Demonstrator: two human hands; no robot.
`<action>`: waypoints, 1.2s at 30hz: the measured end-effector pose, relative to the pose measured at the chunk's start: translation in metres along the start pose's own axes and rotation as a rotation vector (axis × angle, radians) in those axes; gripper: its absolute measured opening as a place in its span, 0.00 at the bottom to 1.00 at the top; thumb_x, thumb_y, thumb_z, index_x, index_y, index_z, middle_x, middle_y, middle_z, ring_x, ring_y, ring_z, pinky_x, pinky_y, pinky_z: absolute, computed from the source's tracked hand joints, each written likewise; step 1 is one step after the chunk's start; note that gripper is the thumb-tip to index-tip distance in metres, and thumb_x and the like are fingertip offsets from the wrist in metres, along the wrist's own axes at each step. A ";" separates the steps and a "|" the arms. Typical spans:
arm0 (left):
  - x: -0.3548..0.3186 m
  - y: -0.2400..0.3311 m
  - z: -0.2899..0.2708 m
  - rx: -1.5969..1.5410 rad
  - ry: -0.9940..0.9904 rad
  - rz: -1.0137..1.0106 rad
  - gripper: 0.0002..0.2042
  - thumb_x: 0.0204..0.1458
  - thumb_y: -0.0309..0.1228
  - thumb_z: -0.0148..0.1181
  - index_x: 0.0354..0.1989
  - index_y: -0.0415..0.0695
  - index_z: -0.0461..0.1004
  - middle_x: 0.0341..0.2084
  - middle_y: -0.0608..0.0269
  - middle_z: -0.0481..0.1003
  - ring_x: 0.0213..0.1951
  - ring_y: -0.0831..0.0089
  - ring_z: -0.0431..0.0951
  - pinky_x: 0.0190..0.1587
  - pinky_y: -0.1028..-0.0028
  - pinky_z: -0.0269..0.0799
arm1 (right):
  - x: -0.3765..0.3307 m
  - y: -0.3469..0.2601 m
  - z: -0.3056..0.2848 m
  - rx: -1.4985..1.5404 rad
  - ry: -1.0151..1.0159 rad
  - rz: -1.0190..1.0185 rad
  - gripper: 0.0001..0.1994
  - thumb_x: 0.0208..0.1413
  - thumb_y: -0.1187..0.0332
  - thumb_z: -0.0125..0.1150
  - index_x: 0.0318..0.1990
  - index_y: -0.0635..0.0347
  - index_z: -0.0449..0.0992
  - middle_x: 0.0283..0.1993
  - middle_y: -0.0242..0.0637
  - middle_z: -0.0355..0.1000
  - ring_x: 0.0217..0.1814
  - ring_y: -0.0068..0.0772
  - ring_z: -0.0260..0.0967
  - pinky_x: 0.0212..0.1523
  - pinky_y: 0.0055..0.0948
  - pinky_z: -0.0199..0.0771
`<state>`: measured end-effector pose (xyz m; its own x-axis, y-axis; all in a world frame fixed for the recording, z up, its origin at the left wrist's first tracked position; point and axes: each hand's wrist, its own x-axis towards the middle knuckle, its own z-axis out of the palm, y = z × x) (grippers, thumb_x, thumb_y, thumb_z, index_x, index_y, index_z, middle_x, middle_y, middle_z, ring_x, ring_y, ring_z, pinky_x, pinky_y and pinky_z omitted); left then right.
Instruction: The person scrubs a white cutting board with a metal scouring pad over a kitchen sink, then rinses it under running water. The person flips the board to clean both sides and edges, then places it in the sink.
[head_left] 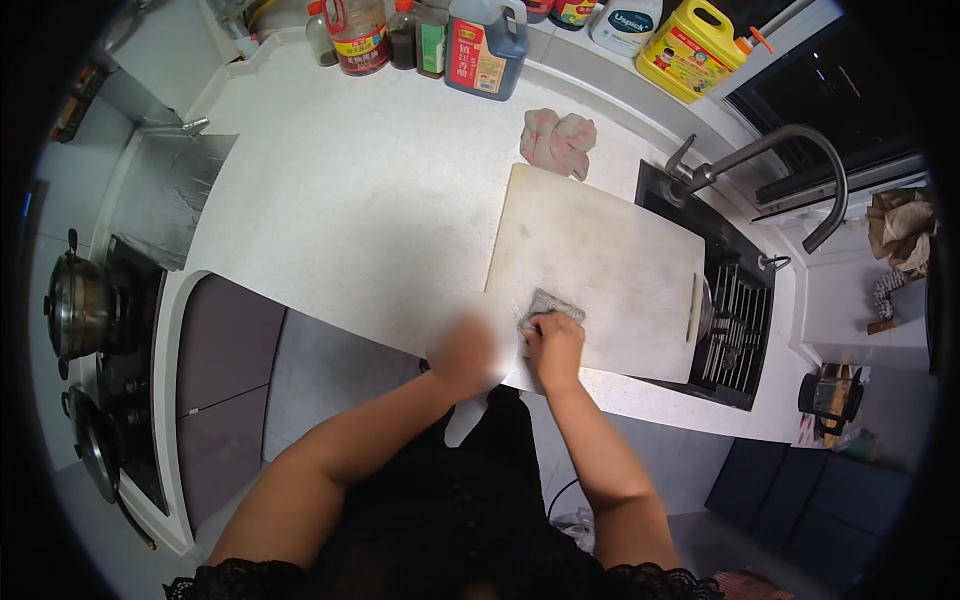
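Note:
A large off-white cutting board [605, 262] lies on the worktop, its right end reaching over the sink [650, 190]. On the board's near left corner my right hand [556, 345] is closed on a crumpled grey cloth [546, 301], pressing it against the surface. My left hand [465, 352] is by the worktop's front edge, just left of that corner. It is smeared, so its fingers and anything in them do not show.
A pinkish wet rag [557, 143] lies behind the board. Along the back wall stand several bottles and jugs, among them a dark vinegar jug [484, 50] and a yellow jug [690, 50]. A curved faucet [775, 140] arches over the sink. Pots [75, 305] sit on the left stove.

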<state>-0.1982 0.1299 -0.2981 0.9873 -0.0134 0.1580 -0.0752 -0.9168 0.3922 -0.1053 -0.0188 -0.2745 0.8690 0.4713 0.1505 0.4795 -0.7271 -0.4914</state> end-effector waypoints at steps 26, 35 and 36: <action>0.008 0.003 -0.018 -0.071 0.090 0.039 0.12 0.43 0.33 0.61 0.30 0.36 0.79 0.34 0.49 0.78 0.44 0.58 0.76 0.59 0.54 0.64 | 0.022 -0.022 0.012 -0.131 -0.001 -0.012 0.06 0.40 0.71 0.67 0.27 0.56 0.76 0.32 0.37 0.72 0.41 0.41 0.68 0.44 0.40 0.61; 0.000 -0.007 0.003 0.049 0.166 0.160 0.11 0.44 0.33 0.61 0.29 0.36 0.78 0.34 0.49 0.78 0.43 0.58 0.76 0.60 0.54 0.62 | 0.051 0.002 -0.004 0.079 -0.056 -0.115 0.06 0.39 0.75 0.68 0.27 0.58 0.79 0.33 0.38 0.74 0.41 0.44 0.68 0.41 0.39 0.71; -0.001 -0.007 0.006 0.026 0.171 0.152 0.11 0.44 0.33 0.61 0.29 0.36 0.78 0.34 0.49 0.78 0.44 0.58 0.76 0.60 0.54 0.61 | 0.049 0.006 -0.008 0.142 -0.079 -0.147 0.06 0.39 0.75 0.68 0.28 0.57 0.79 0.33 0.37 0.74 0.41 0.44 0.68 0.41 0.39 0.71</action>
<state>-0.1981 0.1341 -0.3064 0.9269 -0.0865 0.3653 -0.2156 -0.9193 0.3292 -0.0585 -0.0039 -0.2626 0.7761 0.6088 0.1647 0.5734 -0.5724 -0.5861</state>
